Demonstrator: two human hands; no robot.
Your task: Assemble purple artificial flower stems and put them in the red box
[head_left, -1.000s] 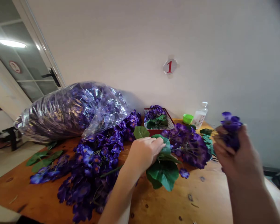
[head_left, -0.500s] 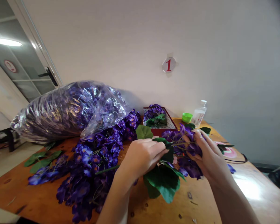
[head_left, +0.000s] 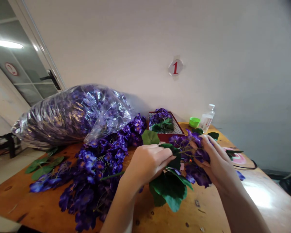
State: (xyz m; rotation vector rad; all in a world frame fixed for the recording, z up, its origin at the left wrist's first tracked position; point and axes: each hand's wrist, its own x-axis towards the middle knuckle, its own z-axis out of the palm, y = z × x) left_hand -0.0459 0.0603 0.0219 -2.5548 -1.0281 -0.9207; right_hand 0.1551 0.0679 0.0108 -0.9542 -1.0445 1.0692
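My left hand (head_left: 151, 161) is closed round the stem of an artificial flower spray, with large green leaves (head_left: 171, 191) hanging under its fingers. To its right, my right hand (head_left: 214, 158) has its fingers curled round the purple blossoms (head_left: 196, 145) of the same spray. The stem's green end (head_left: 111, 176) sticks out to the left of my left wrist. A heap of purple flowers (head_left: 94, 165) lies on the wooden table (head_left: 169, 220) left of my left forearm.
A clear plastic bag (head_left: 70, 113) full of purple flowers lies at the back left. Against the wall stand a red box (head_left: 178, 124) with flowers and leaves in it, a green cup (head_left: 194, 122) and a bottle (head_left: 207, 118). A black cord (head_left: 249, 167) lies at right.
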